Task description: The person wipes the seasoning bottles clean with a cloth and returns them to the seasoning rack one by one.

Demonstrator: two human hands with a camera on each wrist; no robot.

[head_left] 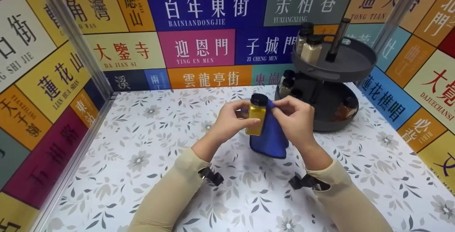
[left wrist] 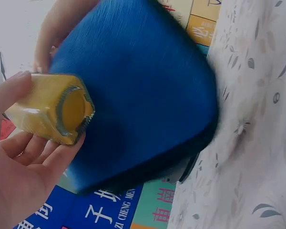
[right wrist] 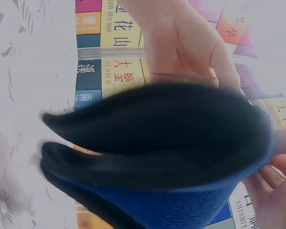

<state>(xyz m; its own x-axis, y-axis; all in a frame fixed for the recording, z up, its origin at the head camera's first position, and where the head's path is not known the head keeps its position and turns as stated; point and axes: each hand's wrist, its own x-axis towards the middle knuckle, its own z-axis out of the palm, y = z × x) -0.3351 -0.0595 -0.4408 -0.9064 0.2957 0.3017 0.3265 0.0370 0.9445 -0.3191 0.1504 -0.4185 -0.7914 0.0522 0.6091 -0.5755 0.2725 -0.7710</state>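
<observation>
A small glass jar (head_left: 256, 120) with a black lid and yellow contents is held upright in my left hand (head_left: 231, 121). In the left wrist view the base of that jar (left wrist: 71, 109) shows between thumb and fingers. My right hand (head_left: 296, 118) pinches the top of a blue cloth (head_left: 271, 137) just right of the lid. The cloth hangs down behind the jar, folded, with a dark edge. Its dark inner side (right wrist: 157, 138) fills the middle of the right wrist view. Whether the cloth touches the jar is hidden.
A dark two-tier round rack (head_left: 334, 64) stands at the back right, just beyond my right hand. Black-lidded jars sit on its upper and lower trays, including a jar with pale contents (head_left: 311, 52). A flower-patterned tabletop (head_left: 142, 161) meets walls of coloured sign panels (head_left: 209, 8).
</observation>
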